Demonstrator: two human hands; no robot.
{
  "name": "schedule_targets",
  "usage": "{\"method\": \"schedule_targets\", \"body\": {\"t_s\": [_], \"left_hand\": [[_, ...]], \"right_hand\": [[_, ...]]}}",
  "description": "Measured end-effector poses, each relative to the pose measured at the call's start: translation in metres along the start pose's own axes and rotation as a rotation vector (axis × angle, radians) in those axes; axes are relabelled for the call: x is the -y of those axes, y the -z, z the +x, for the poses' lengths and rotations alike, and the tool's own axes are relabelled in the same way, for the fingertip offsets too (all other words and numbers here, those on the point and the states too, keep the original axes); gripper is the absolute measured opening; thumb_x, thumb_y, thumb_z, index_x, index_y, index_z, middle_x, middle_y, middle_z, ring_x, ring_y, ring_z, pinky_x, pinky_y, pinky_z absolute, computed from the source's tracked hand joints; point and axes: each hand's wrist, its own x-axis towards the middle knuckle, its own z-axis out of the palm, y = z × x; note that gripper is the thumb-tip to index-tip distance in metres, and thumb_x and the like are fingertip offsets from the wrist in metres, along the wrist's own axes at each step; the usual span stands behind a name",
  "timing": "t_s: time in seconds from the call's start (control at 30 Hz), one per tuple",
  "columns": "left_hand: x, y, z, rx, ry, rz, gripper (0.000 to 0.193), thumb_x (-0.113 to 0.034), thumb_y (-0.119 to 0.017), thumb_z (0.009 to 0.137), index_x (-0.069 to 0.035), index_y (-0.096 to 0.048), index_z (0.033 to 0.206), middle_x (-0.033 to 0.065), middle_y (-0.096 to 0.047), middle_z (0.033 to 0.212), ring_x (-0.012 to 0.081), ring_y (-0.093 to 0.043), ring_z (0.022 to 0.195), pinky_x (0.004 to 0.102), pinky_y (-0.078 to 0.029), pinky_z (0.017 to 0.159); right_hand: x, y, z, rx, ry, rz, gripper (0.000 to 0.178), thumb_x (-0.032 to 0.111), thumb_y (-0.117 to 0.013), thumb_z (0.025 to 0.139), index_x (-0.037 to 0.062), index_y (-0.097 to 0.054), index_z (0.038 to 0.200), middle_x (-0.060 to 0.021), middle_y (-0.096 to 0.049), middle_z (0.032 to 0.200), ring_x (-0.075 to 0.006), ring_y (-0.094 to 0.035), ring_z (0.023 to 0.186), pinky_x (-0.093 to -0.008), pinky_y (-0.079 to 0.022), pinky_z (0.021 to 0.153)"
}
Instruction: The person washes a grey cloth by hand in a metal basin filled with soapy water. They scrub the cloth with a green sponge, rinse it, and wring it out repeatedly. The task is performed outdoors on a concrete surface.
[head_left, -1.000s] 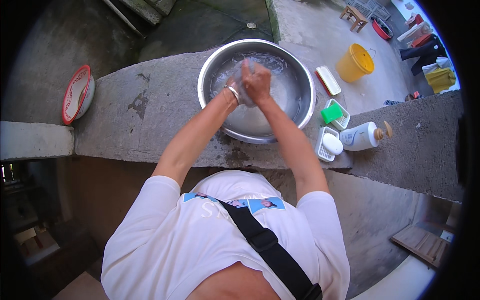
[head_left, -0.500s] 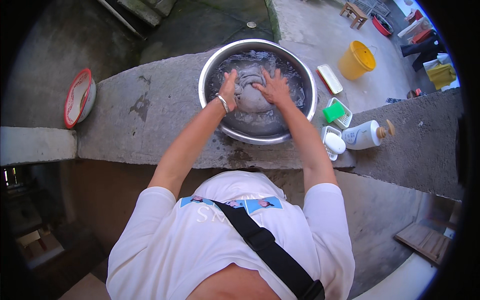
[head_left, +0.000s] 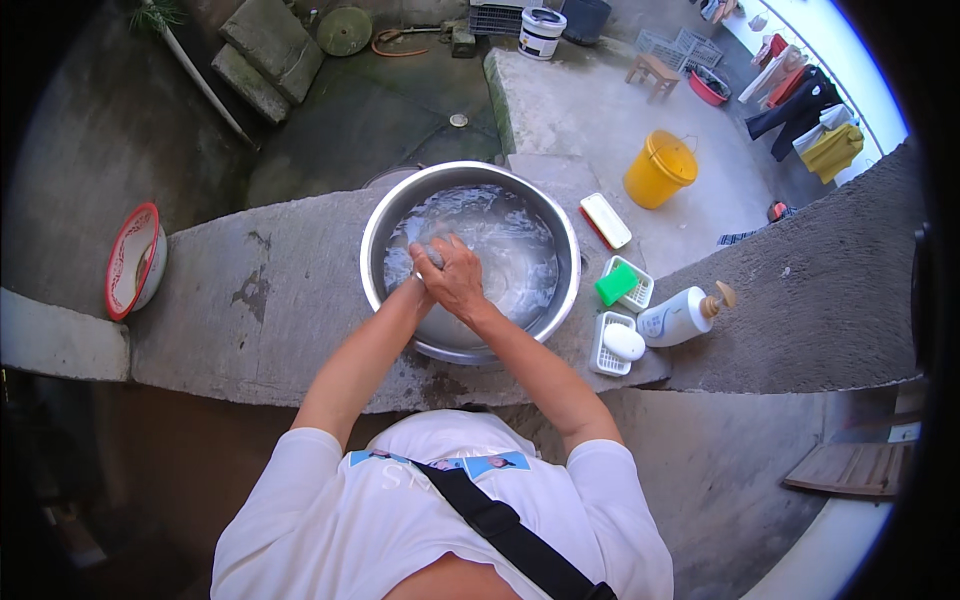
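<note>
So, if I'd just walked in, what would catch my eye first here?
Probably the big metal basin of water in the middle of the concrete ledge, where the left hand and right hand are clasped around grey cloth. Next, the bright yellow bucket beyond the ledge, to the upper right. Then the red-rimmed bowl at the far left.

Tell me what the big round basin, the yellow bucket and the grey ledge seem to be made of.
Basin: shiny metal, probably stainless steel, judging by its bright, reflective rim. Yellow bucket: likely plastic, given its smooth, even colour. Grey ledge: apparently concrete or cement, matte and rough, with darker patches.
</note>
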Motion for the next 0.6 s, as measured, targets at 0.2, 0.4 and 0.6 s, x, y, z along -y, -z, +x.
{"method": "schedule_targets", "body": {"t_s": [0.2, 0.4, 0.6], "left_hand": [[0.012, -0.02, 0.011, -0.349, -0.28, 0.287, 0.055, -0.05, -0.05, 0.081, -0.001, -0.053, 0.105, 0.0138, -0.057, 0.102, 0.0222, -0.059, 0.089, 0.0379, -0.048, 0.071], [-0.019, -0.05, -0.036, -0.316, -0.46, 0.463, 0.041, -0.037, -0.048, 0.088, -0.007, -0.045, 0.116, 0.0112, -0.055, 0.109, 0.0232, -0.055, 0.098, 0.0399, -0.046, 0.081], [-0.035, -0.023, -0.055, -0.722, -0.497, 1.141, 0.074, -0.036, -0.066, 0.074, -0.013, -0.03, 0.135, 0.0141, -0.035, 0.129, 0.033, -0.039, 0.115, 0.0453, -0.035, 0.094]], "right_hand": [[-0.05, -0.012, 0.033, -0.178, 0.088, -0.115, 0.037, 0.033, -0.048, 0.086, 0.004, -0.057, 0.065, -0.0195, -0.058, 0.064, -0.0349, -0.058, 0.064, -0.0423, -0.045, 0.053], [-0.099, 0.006, 0.044, -0.069, -0.448, -0.333, 0.046, 0.047, -0.041, 0.087, 0.0039, -0.055, 0.096, -0.0254, -0.055, 0.099, -0.0412, -0.053, 0.092, -0.0482, -0.041, 0.078], [-0.053, 0.042, 0.009, 0.196, -0.459, -0.644, 0.053, 0.041, -0.056, 0.078, 0.0048, -0.043, 0.115, -0.0204, -0.039, 0.123, -0.0401, -0.045, 0.107, -0.0458, -0.037, 0.087]]}}
